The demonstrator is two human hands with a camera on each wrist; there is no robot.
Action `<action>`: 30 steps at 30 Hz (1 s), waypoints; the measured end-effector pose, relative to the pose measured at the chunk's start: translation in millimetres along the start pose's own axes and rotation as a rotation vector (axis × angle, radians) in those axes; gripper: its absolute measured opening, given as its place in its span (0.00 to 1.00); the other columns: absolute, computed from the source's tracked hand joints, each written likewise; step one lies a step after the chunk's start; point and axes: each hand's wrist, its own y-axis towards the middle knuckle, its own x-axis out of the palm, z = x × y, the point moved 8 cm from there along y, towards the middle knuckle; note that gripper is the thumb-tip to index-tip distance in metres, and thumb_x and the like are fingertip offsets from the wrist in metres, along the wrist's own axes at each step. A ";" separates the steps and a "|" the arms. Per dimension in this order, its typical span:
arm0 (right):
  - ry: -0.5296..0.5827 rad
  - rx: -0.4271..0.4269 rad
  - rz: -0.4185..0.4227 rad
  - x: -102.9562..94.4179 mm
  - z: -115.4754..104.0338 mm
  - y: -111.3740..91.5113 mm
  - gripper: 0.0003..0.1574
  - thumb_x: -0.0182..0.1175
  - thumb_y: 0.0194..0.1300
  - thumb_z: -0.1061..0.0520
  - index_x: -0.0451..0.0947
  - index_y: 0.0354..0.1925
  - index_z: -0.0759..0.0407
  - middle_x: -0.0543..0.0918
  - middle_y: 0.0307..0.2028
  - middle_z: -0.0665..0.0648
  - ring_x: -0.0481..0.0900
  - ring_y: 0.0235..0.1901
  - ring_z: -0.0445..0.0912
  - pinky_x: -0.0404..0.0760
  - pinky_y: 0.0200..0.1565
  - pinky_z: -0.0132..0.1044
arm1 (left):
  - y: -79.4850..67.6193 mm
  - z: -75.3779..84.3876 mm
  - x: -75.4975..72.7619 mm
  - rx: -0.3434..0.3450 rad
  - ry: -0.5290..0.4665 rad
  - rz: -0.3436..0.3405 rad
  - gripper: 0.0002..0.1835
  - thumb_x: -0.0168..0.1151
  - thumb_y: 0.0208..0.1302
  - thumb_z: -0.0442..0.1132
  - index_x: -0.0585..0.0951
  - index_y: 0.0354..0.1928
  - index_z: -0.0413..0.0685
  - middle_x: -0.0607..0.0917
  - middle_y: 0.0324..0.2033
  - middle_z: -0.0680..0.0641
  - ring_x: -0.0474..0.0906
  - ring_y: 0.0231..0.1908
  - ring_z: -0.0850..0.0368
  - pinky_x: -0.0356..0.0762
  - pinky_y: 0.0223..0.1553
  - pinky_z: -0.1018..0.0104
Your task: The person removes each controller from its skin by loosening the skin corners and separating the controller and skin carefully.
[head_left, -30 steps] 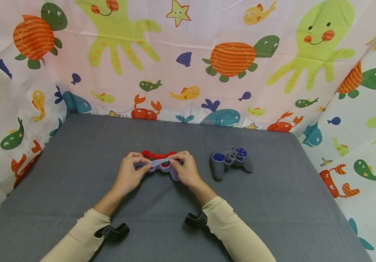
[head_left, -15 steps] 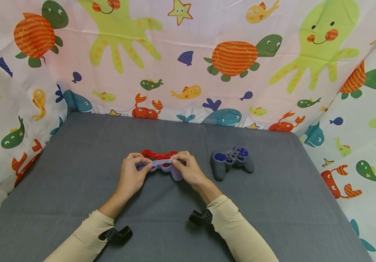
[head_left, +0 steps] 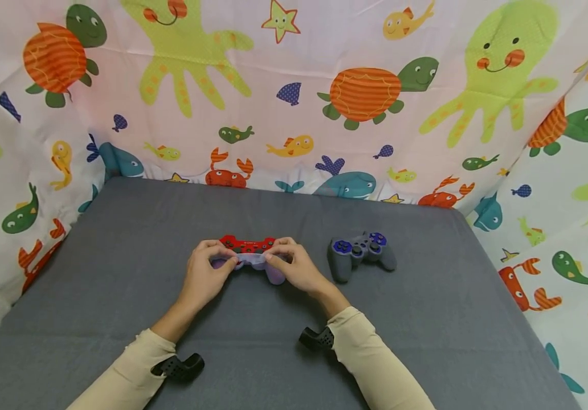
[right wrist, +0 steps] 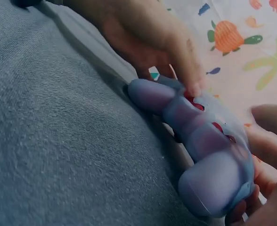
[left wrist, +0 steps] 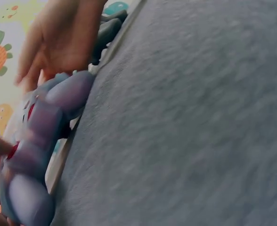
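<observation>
1. My left hand (head_left: 205, 272) pinches the edge of a translucent purple cover (head_left: 250, 259) between thumb and fingers, at the left end of the part that shows between my hands.
2. My right hand (head_left: 298, 267) grasps the same edge at the other end, its thumb and forefinger close together there in the head view.
3. Between my two hands the edge of the cover makes a pale band, running across the front of a red controller (head_left: 245, 246).
4. That controller sits partly inside the cover, near the middle of the bench (head_left: 427, 319); its red top, with the maker's name on it, shows bare beyond the band.
5. Both rounded grips lie inside the purple material and point toward me; in the right wrist view, bits of red show through gaps in the cover.
6. To the right of my right hand, well apart from the red one, a dark grey controller (head_left: 358, 256) with blue button areas lies on the bench.
7. I wear cream sleeves (head_left: 119, 370), with a black device (head_left: 178, 368) at each wrist.
8. Grey cloth covers the bench, and a backdrop (head_left: 319, 28) printed with sea animals hangs behind it and along both sides.
</observation>
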 end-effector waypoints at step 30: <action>-0.034 0.040 0.245 -11.8 4.9 -3.3 0.07 0.68 0.65 0.62 0.83 0.41 0.64 0.76 0.40 0.67 0.70 0.33 0.46 0.68 0.37 0.31 | 14.3 -9.5 -11.9 -0.077 0.008 -0.225 0.18 0.70 0.65 0.39 0.79 0.53 0.41 0.75 0.56 0.36 0.75 0.57 0.40 0.73 0.54 0.49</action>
